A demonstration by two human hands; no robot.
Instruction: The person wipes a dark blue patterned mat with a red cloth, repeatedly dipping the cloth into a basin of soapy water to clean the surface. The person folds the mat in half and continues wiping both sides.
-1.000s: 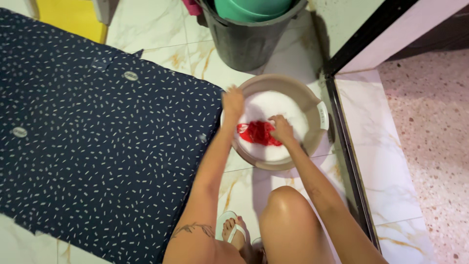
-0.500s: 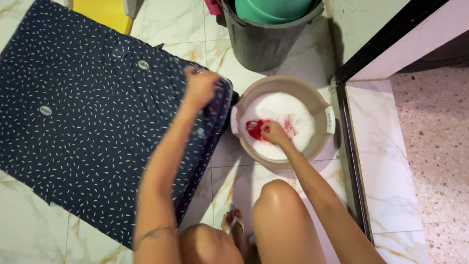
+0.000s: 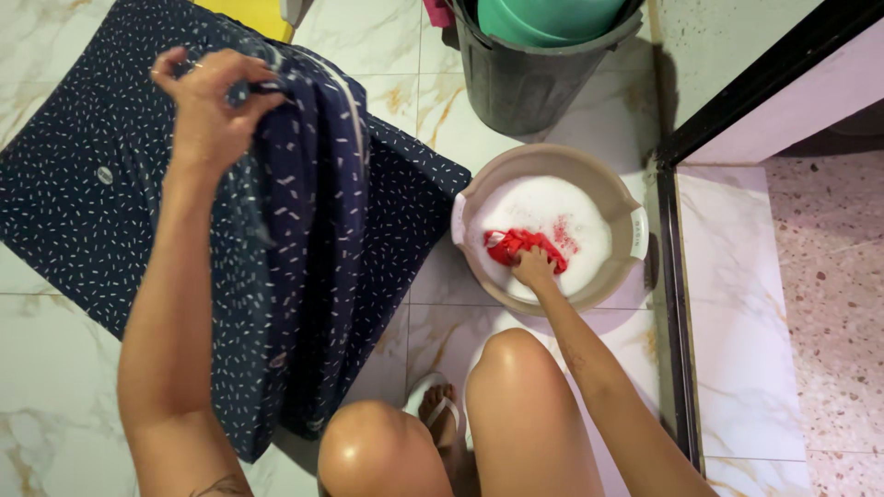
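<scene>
Left hand on one navy sheet

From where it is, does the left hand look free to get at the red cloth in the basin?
Probably not at once: the left hand grips lifted navy fabric, well away from the red cloth, which the right hand already touches in the basin.

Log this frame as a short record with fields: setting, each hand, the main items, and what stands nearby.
Setting: white marble-pattern tiled floor, person crouching
Left hand: raised, gripping a bunched fold of the navy white-flecked fabric, lifting it off the floor
Right hand: in the suds, on the red cloth
Basin: round beige plastic basin full of white foam
Nearby: dark grey plastic bucket holding green tubs; yellow item at top edge
Footwear: white sandal
</scene>
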